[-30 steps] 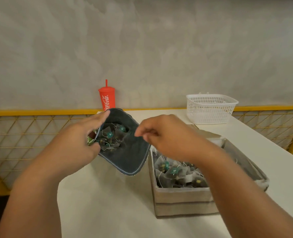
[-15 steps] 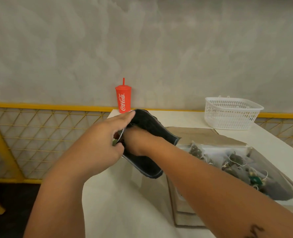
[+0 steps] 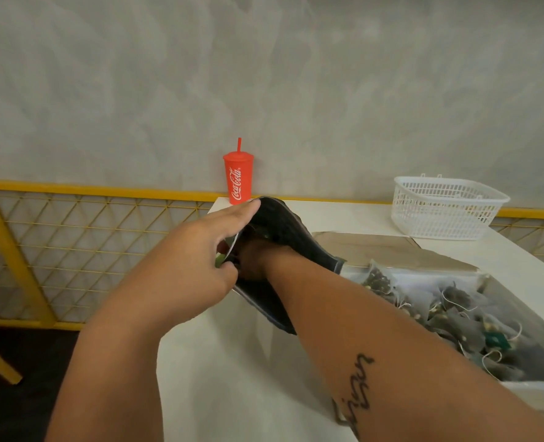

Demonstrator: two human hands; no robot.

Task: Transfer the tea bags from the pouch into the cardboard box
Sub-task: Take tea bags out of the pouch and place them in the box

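My left hand (image 3: pixel 197 266) grips the left rim of a dark pouch (image 3: pixel 291 231) and holds its mouth open above the white table (image 3: pixel 232 378). My right hand (image 3: pixel 257 260) is pushed inside the pouch, its fingers hidden, so what they hold cannot be seen. To the right lies the cardboard box (image 3: pixel 392 247) with its flap folded back. Several grey tea bags (image 3: pixel 462 314) with white strings and green tags fill its plastic liner. My right forearm crosses the box's near corner.
A red lidded cup with a straw (image 3: pixel 238 180) stands at the table's far left corner. A white plastic basket (image 3: pixel 446 207) sits at the back right. A yellow mesh railing (image 3: pixel 72 247) runs along the left, past the table edge.
My right hand went from hovering over the box into the pouch and has stayed inside. The view shifted left, so the box now sits further right.
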